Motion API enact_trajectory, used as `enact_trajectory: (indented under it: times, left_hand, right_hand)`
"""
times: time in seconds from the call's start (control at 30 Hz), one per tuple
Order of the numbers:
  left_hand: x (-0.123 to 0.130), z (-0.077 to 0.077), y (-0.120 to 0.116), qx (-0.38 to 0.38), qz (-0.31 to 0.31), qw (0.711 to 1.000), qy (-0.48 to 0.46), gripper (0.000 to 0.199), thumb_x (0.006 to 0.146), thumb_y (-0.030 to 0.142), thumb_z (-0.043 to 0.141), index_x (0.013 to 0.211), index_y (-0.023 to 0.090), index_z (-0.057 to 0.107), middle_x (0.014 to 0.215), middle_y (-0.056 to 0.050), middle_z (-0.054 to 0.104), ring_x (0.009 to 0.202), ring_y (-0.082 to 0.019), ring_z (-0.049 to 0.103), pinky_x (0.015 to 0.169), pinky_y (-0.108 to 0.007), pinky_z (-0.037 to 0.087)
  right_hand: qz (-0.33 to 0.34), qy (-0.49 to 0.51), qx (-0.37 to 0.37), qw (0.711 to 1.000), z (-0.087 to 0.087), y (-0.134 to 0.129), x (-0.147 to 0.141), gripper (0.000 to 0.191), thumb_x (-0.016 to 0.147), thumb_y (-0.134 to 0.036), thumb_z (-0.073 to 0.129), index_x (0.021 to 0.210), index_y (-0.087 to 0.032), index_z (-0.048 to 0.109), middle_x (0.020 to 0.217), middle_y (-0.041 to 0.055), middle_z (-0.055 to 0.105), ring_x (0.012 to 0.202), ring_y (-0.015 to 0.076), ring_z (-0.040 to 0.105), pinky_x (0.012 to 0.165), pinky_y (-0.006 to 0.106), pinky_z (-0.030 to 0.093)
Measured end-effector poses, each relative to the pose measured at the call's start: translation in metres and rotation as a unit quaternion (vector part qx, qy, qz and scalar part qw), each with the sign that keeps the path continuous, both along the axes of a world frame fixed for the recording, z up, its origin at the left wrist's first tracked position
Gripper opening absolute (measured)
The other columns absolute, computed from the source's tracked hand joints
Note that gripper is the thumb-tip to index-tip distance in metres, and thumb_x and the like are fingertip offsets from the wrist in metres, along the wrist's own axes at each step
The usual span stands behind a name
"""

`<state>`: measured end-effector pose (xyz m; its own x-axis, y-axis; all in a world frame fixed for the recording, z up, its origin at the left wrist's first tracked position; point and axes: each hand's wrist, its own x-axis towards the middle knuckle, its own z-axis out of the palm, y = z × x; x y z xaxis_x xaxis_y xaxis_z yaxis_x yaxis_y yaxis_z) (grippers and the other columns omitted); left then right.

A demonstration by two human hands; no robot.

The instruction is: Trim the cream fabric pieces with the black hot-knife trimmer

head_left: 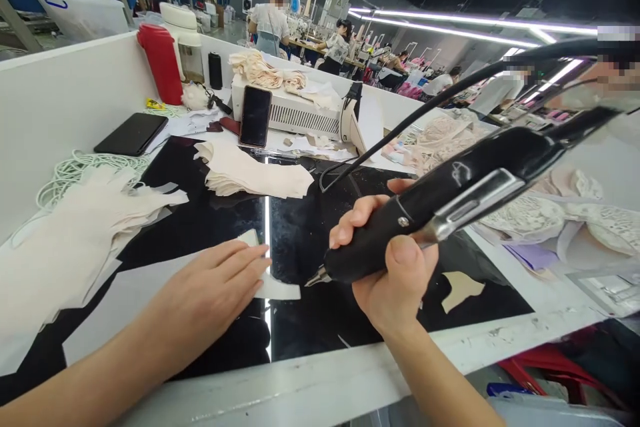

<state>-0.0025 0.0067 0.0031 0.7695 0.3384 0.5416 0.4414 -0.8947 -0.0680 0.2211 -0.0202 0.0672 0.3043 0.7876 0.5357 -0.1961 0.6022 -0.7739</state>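
My right hand (395, 273) is wrapped round a black handheld tool (440, 193) with a metal lever and a pointed metal tip directed down and left. Under the fingers of my left hand (220, 280), which lies flat, is a small white cut piece (280, 289) on the glossy black surface (320, 327). The tool's tip is just right of that piece. A stack of cream fabric pieces (255, 173) lies behind my hands, and a larger pile (75, 240) is at the left. One beige piece (463, 290) rests at the right.
A phone (255, 115) leans on a white vented box (305, 117). Behind are a red cup (160, 63) and a black tablet (131, 134). Lace cups (530, 217) lie at right; a black cable (425, 110) arches overhead. People sit beyond the partition.
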Motion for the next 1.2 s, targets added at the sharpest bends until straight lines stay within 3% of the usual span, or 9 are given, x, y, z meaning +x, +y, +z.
enact_trajectory:
  times: [0.13,0.33,0.6,0.93,1.2]
  left_hand:
    - [0.014,0.001,-0.018,-0.054,-0.045,0.997,-0.022,0.036,0.116,0.024,0.036,0.124,0.015,0.069,0.121,-0.005,0.076,0.111,-0.02,0.067,0.101,-0.036,0.051]
    - [0.024,-0.006,-0.024,-0.077,-0.048,0.996,0.008,0.038,0.116,0.031,0.035,0.123,0.014,0.068,0.111,-0.008,0.074,0.1,-0.024,0.069,0.087,-0.039,0.057]
    - [0.02,-0.009,-0.023,-0.071,-0.044,0.996,0.019,0.038,0.116,0.028,0.034,0.124,0.013,0.068,0.111,-0.008,0.073,0.099,-0.023,0.069,0.086,-0.038,0.057]
    - [0.019,-0.006,-0.024,-0.076,-0.041,0.996,0.004,0.035,0.116,0.026,0.034,0.123,0.015,0.067,0.11,-0.007,0.073,0.099,-0.022,0.069,0.084,-0.036,0.056]
    - [0.02,-0.007,-0.026,-0.082,-0.043,0.996,0.003,0.033,0.116,0.026,0.036,0.126,0.016,0.067,0.111,-0.006,0.073,0.1,-0.021,0.068,0.086,-0.035,0.055]
  right_hand:
    - [-0.009,0.003,-0.005,1.0,-0.005,-0.006,0.0,0.046,0.082,-0.045,0.085,0.116,-0.029,0.059,0.083,-0.005,0.066,0.059,0.0128,0.064,0.055,0.029,0.056]
    - [0.013,0.017,-0.009,1.0,-0.012,-0.004,-0.003,0.046,0.085,-0.043,0.083,0.12,-0.03,0.057,0.086,-0.0043,0.066,0.063,0.0124,0.063,0.057,0.028,0.055]
    - [0.03,0.023,0.017,0.999,-0.019,0.0,-0.005,0.036,0.091,-0.039,0.08,0.116,-0.028,0.056,0.087,-0.0045,0.068,0.066,0.0117,0.065,0.061,0.028,0.056]
    - [0.019,0.021,0.003,1.0,-0.021,0.001,-0.01,0.043,0.086,-0.047,0.083,0.113,-0.028,0.055,0.086,-0.0035,0.068,0.062,0.013,0.064,0.056,0.029,0.056]
    - [0.03,0.015,0.014,0.999,-0.024,0.002,-0.011,0.033,0.092,-0.039,0.078,0.113,-0.029,0.054,0.085,-0.0039,0.067,0.063,0.0126,0.064,0.055,0.028,0.053]
